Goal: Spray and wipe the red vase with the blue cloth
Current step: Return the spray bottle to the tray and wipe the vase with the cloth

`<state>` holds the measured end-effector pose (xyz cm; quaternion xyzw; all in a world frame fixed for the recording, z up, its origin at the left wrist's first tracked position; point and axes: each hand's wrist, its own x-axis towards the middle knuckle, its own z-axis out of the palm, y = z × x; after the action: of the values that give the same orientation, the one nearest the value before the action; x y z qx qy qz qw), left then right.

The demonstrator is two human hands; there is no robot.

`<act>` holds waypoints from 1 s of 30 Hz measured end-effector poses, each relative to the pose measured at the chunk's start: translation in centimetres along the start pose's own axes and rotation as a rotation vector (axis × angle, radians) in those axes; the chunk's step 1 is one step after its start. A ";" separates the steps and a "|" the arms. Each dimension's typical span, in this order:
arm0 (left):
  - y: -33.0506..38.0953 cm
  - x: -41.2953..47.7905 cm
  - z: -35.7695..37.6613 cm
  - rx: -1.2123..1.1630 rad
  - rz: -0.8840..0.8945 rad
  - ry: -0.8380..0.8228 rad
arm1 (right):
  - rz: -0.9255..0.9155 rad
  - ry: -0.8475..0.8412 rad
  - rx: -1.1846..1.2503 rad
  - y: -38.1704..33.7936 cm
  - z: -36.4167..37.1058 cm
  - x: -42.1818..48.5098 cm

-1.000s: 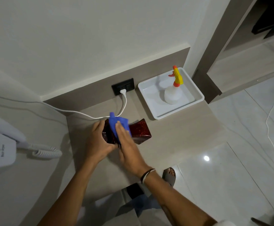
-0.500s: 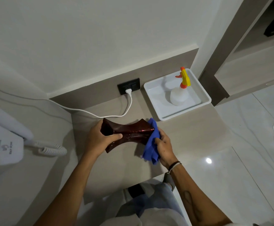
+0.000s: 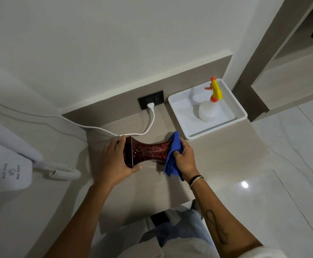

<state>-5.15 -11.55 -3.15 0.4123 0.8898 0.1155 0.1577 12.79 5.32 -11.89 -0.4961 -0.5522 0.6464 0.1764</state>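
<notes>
over the counter [image 3: 217, 157], both hands grip red vase [image 3: 146, 150].

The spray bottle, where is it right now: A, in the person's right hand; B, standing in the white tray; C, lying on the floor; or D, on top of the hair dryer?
B: the spray bottle stands upright in the white tray, untouched by either hand.

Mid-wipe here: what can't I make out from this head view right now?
- Right end of the red vase: wrapped by the blue cloth in the right hand.
- Left end: covered by the left hand.
- Vase underside: faces away from the camera.
- Liquid level in the spray bottle: body too pale against the white tray.
</notes>
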 end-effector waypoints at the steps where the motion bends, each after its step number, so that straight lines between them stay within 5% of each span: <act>1: 0.2 0.0 0.0 0.011 0.026 0.019 | -0.021 0.000 -0.058 0.0 0.2 -0.1; 6: 0.8 -0.3 0.2 -0.176 0.032 0.048 | -0.175 0.067 -0.232 0.2 1.0 -2.0; 15: 2.0 0.1 -0.1 -0.296 0.016 0.089 | -0.739 -0.308 -0.344 1.0 6.9 -7.2; 21: 1.9 -0.4 -0.2 -0.190 -0.021 0.101 | -0.473 -0.081 -0.557 2.6 2.1 -3.8; 26: 3.5 -1.1 0.9 -0.245 -0.122 0.097 | -0.719 -0.235 -0.300 0.0 8.8 -8.9; 30: 2.8 -1.9 0.6 -0.233 -0.129 0.082 | -0.730 -0.256 -0.443 1.4 6.5 -7.4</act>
<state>-1.85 -11.17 -2.41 0.3282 0.9008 0.2244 0.1749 11.10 -4.35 -10.49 -0.2104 -0.8336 0.4641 0.2130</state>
